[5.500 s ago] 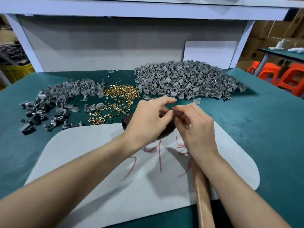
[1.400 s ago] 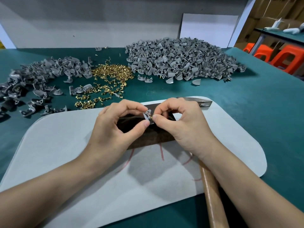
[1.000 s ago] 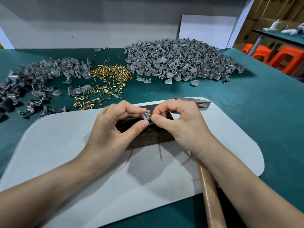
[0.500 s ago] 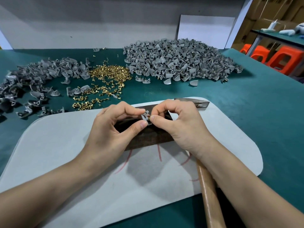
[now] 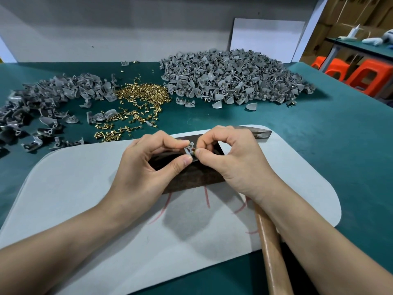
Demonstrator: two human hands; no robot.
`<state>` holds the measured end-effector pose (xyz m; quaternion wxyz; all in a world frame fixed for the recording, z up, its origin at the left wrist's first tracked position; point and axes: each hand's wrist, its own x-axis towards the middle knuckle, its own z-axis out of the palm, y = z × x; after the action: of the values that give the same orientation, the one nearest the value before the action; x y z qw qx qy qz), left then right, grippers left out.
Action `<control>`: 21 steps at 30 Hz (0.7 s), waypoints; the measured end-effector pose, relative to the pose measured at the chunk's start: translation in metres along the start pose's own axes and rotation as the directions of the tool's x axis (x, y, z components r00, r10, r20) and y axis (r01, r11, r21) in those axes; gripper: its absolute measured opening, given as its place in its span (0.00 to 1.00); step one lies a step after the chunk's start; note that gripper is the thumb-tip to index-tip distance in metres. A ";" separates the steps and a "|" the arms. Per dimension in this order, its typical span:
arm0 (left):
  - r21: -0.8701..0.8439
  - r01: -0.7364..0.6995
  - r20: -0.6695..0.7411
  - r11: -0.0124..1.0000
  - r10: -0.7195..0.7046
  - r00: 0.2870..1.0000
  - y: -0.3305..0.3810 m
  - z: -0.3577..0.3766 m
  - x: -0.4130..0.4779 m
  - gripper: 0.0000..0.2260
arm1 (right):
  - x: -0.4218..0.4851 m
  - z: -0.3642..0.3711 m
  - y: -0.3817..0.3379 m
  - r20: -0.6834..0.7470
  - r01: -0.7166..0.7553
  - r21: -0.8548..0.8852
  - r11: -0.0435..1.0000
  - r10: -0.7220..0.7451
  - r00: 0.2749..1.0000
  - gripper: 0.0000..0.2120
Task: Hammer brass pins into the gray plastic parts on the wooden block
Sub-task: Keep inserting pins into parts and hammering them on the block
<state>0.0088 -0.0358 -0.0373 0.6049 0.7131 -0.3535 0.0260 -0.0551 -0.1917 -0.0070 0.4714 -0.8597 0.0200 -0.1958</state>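
Note:
My left hand [image 5: 148, 167] pinches a small gray plastic part [image 5: 189, 150] between thumb and forefinger, just above the dark wooden block [image 5: 191, 179]. My right hand [image 5: 234, 160] pinches a brass pin [image 5: 194, 150] at the part's right side, fingertips touching the part. The block lies on a pale gray mat [image 5: 85, 188] and both hands hide much of it. A hammer's wooden handle [image 5: 271, 252] runs under my right forearm; its head is hidden.
Loose brass pins [image 5: 140, 103] lie scattered behind the mat. A large heap of gray parts [image 5: 234, 77] sits at the back right, a darker spread of gray parts [image 5: 46, 103] at the left. Green table cover [image 5: 329, 135]; orange stools [image 5: 365, 75] beyond the right edge.
Since 5.5 s ago the hands came down onto the block. Over the last second they have held almost still, the right fingers working the pin at the part.

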 end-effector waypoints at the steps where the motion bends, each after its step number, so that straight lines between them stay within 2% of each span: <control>1: 0.006 -0.001 -0.001 1.000 0.001 1.000 0.000 0.000 0.000 0.11 | 0.000 0.000 0.000 -0.001 -0.001 -0.004 1.000 0.001 1.000 0.12; 21: 0.011 -0.011 -0.006 1.000 0.011 1.000 0.000 0.001 0.000 0.11 | 0.001 0.000 0.001 0.042 0.001 0.073 0.997 -0.004 0.999 0.11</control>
<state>0.0084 -0.0363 -0.0376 0.6019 0.7143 -0.3554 0.0335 -0.0538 -0.1929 -0.0076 0.5024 -0.8459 0.0019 -0.1789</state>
